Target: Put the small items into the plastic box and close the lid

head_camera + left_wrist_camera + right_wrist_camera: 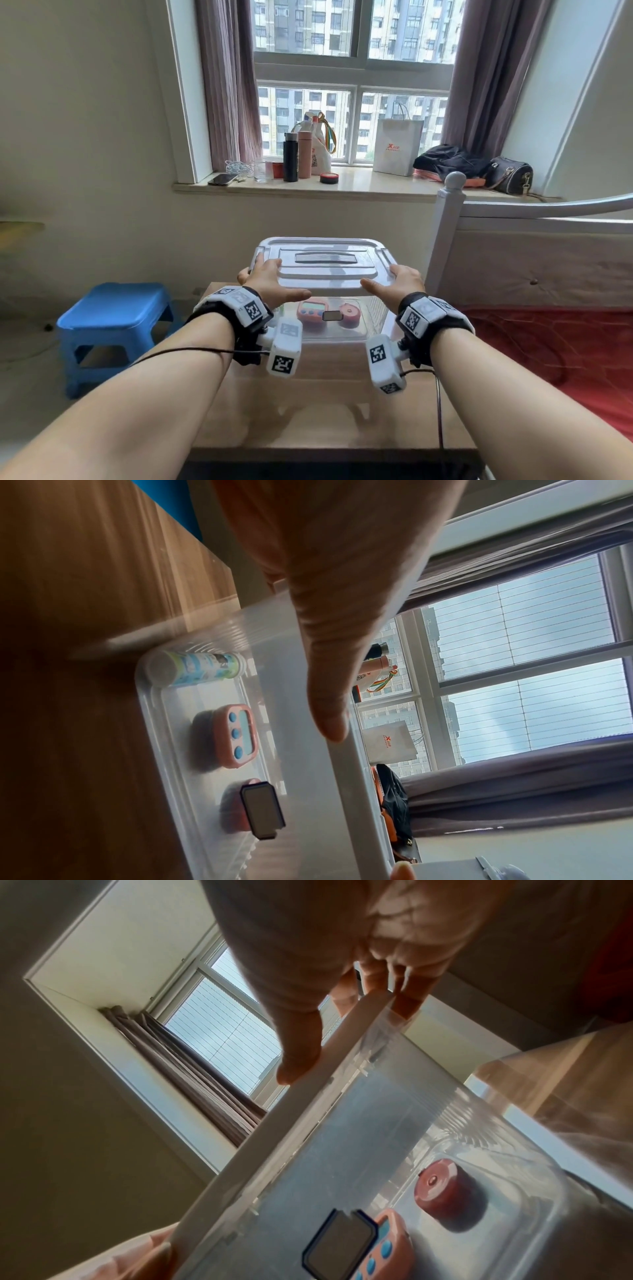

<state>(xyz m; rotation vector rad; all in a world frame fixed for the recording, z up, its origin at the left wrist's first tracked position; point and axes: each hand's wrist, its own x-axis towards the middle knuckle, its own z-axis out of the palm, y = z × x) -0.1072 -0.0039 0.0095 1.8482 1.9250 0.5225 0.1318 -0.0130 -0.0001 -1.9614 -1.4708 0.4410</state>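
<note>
A clear plastic box (371,329) stands on a wooden table (308,418). Its whitish lid (322,270) lies over the top. My left hand (272,279) holds the lid's left front corner, fingers on top and thumb along the front rim (356,777). At the right front corner my right hand (400,282) holds it the same way, with the fingers over the end of the rim (274,1139). Inside lie a pink timer (310,310), a small black rectangular item (331,315), a red round item (350,312) and a blue-green labelled tube (195,668).
A blue plastic stool (116,318) stands left of the table. A white bed frame (448,219) and a red blanket (548,342) are close on the right. Bottles (298,154), a phone and a white paper bag (397,147) sit on the window sill behind.
</note>
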